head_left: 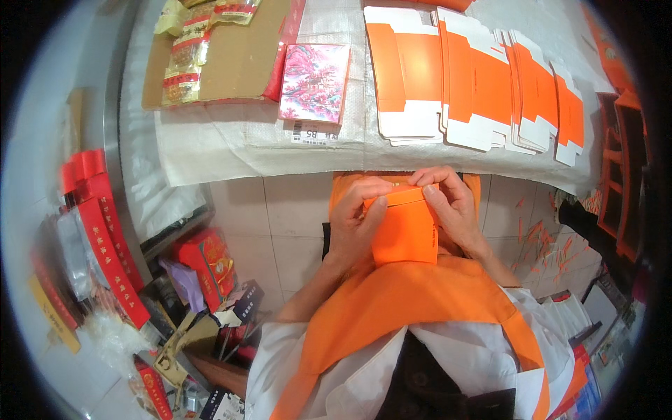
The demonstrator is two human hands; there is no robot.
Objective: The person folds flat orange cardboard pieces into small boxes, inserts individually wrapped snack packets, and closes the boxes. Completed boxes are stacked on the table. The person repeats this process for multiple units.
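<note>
In front of my orange apron I hold a small orange box [404,234] upright, its top flap at the upper edge between my hands. My left hand [357,213] grips its left upper corner, with the thumb on the near face and the fingers over the top. At the right upper corner my right hand [451,206] does likewise, fingertips bent over the flap. Beyond, on the covered table, stacks of flat orange-and-white box blanks [420,77] lie to the right. A pink patterned box [315,84] rests left of them.
An open carton [238,63] with several wrapped packets [187,63] stands at the table's far left. The pale table cover [231,150] hangs over the near edge. Red ribbons [105,245] and assorted boxes crowd the left side. Orange scraps [546,245] litter the tiled floor at right.
</note>
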